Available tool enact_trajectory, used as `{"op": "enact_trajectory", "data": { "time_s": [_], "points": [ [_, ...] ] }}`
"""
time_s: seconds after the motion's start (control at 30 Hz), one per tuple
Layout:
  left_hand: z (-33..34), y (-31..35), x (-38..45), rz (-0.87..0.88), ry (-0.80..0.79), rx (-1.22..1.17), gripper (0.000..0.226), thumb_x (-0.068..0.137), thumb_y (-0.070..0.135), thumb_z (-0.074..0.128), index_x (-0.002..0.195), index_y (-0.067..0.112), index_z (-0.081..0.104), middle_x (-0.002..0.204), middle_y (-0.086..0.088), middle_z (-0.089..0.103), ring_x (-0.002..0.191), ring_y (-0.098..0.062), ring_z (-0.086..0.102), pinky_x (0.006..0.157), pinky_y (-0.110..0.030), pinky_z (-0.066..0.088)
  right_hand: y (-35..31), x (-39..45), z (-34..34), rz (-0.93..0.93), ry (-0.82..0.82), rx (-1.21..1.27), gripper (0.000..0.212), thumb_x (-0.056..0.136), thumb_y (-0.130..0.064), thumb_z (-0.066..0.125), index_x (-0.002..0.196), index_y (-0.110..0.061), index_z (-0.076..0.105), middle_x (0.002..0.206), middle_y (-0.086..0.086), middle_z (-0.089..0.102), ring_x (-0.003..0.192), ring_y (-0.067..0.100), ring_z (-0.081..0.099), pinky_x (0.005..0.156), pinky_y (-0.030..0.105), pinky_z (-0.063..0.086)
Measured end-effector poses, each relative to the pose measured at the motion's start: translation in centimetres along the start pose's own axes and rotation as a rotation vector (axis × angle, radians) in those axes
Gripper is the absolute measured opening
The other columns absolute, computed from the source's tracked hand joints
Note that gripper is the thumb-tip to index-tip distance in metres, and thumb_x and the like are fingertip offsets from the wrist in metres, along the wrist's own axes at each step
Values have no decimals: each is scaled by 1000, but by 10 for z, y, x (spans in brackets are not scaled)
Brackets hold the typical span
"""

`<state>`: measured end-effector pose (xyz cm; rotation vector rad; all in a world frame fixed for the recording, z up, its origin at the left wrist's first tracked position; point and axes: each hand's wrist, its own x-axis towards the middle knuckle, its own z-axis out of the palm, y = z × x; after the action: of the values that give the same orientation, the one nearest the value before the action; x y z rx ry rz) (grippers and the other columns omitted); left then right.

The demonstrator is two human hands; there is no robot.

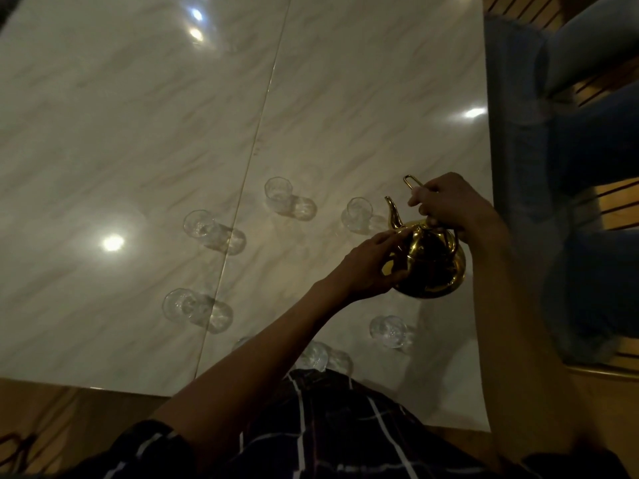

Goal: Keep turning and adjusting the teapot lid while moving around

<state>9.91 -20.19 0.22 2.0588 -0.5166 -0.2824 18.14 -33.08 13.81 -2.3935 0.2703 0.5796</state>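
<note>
A shiny gold teapot (432, 267) sits at the right side of a glossy marble table (138, 133), its spout pointing away from me. My right hand (446, 205) grips the teapot's thin wire handle from above. My left hand (370, 267) rests against the pot's left side, fingers stretched over the lid and thumb under the belly. Several small clear glasses stand around the pot: one (278, 195) and another (358, 214) beyond it, two on the left (198, 224) (179, 304), and one (389, 330) near me.
A blue upholstered chair (570, 167) stands close along the table's right edge. More glasses (320, 356) sit at the near edge, partly behind my left forearm. Wooden floor shows below the table and at the far right. Ceiling lights glare on the tabletop.
</note>
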Motion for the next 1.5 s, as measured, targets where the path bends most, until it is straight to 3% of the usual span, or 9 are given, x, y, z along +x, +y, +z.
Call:
{"op": "enact_trajectory", "data": {
  "time_s": [0.43,1.3,1.5],
  "points": [
    [-2,0,-1,-20,-1,-11,75,89,33,66,153,27,27,150,-7,42,122,-22,57,92,-44,54,3,7,5,24,-5,40,27,97,-18,50,101,1,69,74,8,59,51,13,49,47,24,41],
    [9,-14,-11,-58,-50,15,76,89,37,64,153,19,26,154,-15,34,130,-33,48,95,-51,52,19,27,28,69,-21,99,29,94,-14,50,100,8,67,70,8,57,53,15,49,52,27,42],
    [8,-15,-11,-122,-93,28,78,88,39,62,154,18,25,155,-15,32,132,-33,45,99,-50,50,27,31,34,80,-9,120,29,96,-19,50,96,2,69,69,7,58,52,16,51,54,29,45]
  ]
}}
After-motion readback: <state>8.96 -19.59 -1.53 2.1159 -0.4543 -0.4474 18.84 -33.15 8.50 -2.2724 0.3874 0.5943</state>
